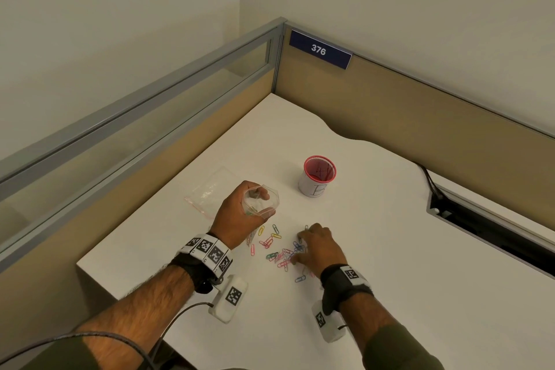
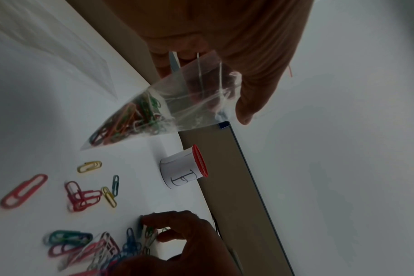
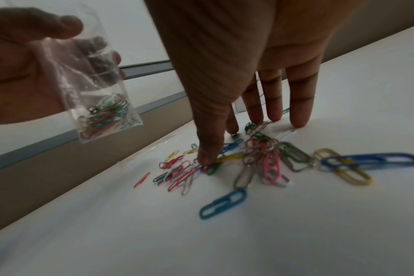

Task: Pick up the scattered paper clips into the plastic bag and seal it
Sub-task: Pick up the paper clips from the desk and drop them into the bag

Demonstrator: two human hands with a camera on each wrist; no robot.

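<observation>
My left hand (image 1: 237,219) grips a small clear plastic bag (image 1: 271,201) a little above the white desk, mouth held open upward. Several coloured paper clips lie in the bottom of the bag (image 3: 102,104). More coloured paper clips (image 1: 279,255) are scattered and heaped on the desk just below and right of the bag. My right hand (image 1: 318,246) rests on that heap, with straight fingers (image 3: 298,104) touching the desk and the thumb (image 3: 208,149) pressing on a green clip. The left wrist view shows the bag (image 2: 154,112) hanging over loose clips (image 2: 83,198).
A second clear bag (image 1: 207,192) lies flat on the desk behind my left hand. A red-rimmed cup (image 1: 318,177) marked with a letter stands beyond the clips. Partition walls close the desk at the back and left. A cable slot (image 1: 480,228) opens at the right.
</observation>
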